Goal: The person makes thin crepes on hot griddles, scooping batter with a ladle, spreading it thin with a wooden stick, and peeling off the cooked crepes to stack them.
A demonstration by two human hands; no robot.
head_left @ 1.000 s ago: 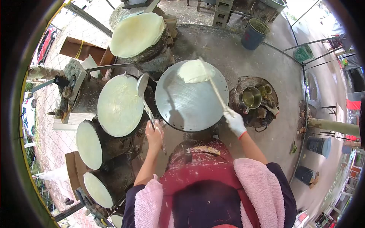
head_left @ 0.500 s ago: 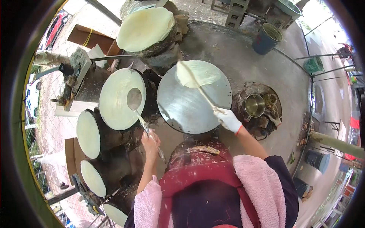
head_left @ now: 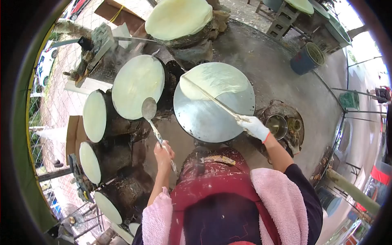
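Note:
Bare fingers of my left hand (head_left: 164,157) wrap the cloth-like, pale-wrapped handle of a large metal spoon (head_left: 149,108). Its bowl is at the lower right edge of a griddle covered by a pale batter sheet (head_left: 139,86). My right hand (head_left: 254,127), in a white glove, grips a long wooden stick (head_left: 216,101) that slants across the big round griddle (head_left: 206,122) in front of me. Wet batter (head_left: 220,77) is spread over that griddle's far part, while its near part is bare metal. The stick's far end lies at the batter's left edge.
A stack of pale flat rounds (head_left: 179,18) stands at the back. Several griddles with pale sheets, such as this one (head_left: 94,116), line my left. A metal pot (head_left: 276,125) sits on a stump-like stand at right. A blue bucket (head_left: 307,59) stands farther off.
The batter now covers more of the big griddle, and the stick's end has moved left. The spoon has shifted from over the neighbouring sheet towards its edge. The view has turned.

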